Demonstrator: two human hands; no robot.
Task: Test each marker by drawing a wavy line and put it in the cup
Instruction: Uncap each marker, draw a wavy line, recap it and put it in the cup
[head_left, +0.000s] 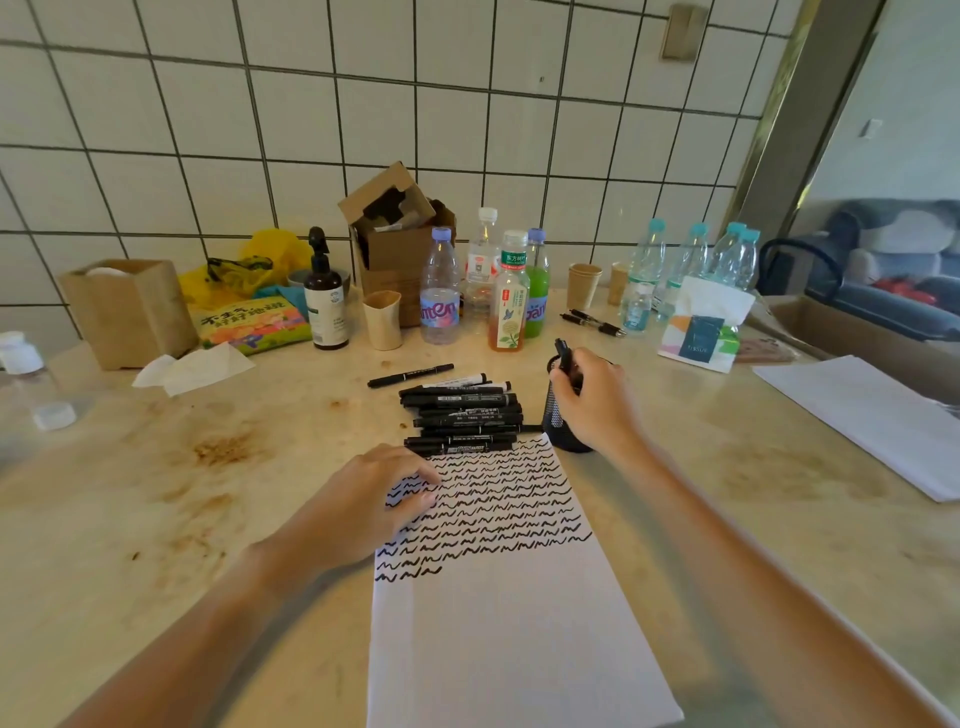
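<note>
Pale stone counter (156, 493), blotched with brown stains, set against a white tiled wall (260, 104) with dark grout. Sheet of paper (509, 623) at centre, upper part filled with rows of black wavy lines. Left hand (363, 499) flat on the paper's left edge, fingers straight and relaxed. Right hand (592, 400) over the black mesh cup (558, 415), fingers curled round a black marker (563, 356) held upright at the cup's mouth. Pile of black markers (462, 415) just beyond the paper, beside the cup. Bottles (483, 286), paper cups (584, 286), cardboard box (400, 234) and tissue pack (701, 332) along the back. Grey sofa (893, 260) far right.
</note>
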